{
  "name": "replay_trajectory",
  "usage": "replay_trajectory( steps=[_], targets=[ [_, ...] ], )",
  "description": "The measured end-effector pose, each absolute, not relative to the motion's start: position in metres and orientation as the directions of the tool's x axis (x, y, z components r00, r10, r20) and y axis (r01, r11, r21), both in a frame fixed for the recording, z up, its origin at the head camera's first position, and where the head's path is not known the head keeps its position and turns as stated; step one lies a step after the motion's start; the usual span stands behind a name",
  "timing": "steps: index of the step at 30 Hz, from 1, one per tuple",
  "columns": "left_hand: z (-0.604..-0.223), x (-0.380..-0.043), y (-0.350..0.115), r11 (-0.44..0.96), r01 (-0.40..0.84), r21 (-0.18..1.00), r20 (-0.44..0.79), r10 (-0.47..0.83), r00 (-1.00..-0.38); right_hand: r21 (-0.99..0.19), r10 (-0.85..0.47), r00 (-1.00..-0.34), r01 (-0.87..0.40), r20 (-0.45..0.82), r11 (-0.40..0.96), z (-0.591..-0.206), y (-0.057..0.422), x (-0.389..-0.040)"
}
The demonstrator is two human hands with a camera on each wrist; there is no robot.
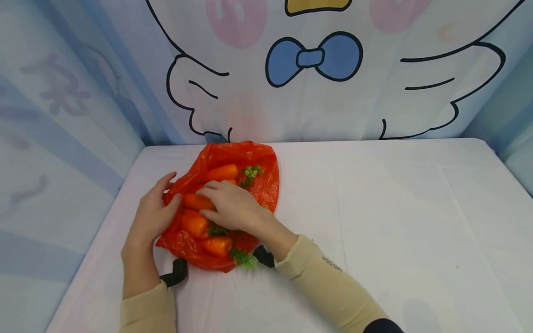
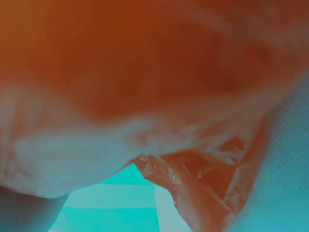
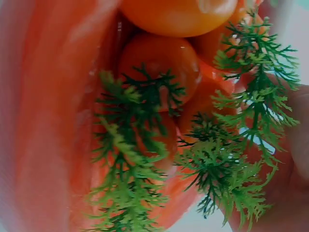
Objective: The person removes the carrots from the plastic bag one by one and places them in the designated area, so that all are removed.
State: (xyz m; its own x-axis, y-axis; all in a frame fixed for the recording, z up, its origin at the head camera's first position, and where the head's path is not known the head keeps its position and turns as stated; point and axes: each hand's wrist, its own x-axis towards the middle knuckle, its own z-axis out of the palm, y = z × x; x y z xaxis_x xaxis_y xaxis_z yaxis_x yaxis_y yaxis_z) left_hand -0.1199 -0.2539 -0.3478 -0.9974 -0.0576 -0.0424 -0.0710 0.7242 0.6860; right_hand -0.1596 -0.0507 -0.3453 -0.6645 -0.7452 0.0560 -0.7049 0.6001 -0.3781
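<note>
A shiny red plastic bag lies spread at the left of the table, with several orange carrots with green leafy tops on it. At its left edge, my left hand holds the plastic between thumb and fingers. My right hand reaches over from the right, its thumb and fingers round a carrot near the bag's middle. Red plastic fills much of the left wrist view. The right wrist view shows rounded carrot ends and feathery green leaves close up, beside the hand.
A white cloth covers the table, which stretches away to the right of the bag. Behind it hangs a printed curtain with a blue bow. Another pale blue curtain runs along the left side. Dark curved pieces sit by both wrists.
</note>
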Motion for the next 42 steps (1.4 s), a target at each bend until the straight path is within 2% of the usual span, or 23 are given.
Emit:
replay_trajectory(
  steps=[13,42],
  targets=[
    [-0.341,-0.122,-0.251,0.751,-0.055,0.658,-0.025,-0.052,-0.998,-0.352,-0.714,-0.7,-0.674,0.022,0.65,-0.346,-0.048,-0.16],
    [-0.342,-0.119,-0.247,0.755,-0.093,0.65,-0.079,-0.055,-0.995,-0.293,-0.711,-0.701,-0.671,-0.051,0.682,-0.341,-0.035,-0.155]
  ],
)
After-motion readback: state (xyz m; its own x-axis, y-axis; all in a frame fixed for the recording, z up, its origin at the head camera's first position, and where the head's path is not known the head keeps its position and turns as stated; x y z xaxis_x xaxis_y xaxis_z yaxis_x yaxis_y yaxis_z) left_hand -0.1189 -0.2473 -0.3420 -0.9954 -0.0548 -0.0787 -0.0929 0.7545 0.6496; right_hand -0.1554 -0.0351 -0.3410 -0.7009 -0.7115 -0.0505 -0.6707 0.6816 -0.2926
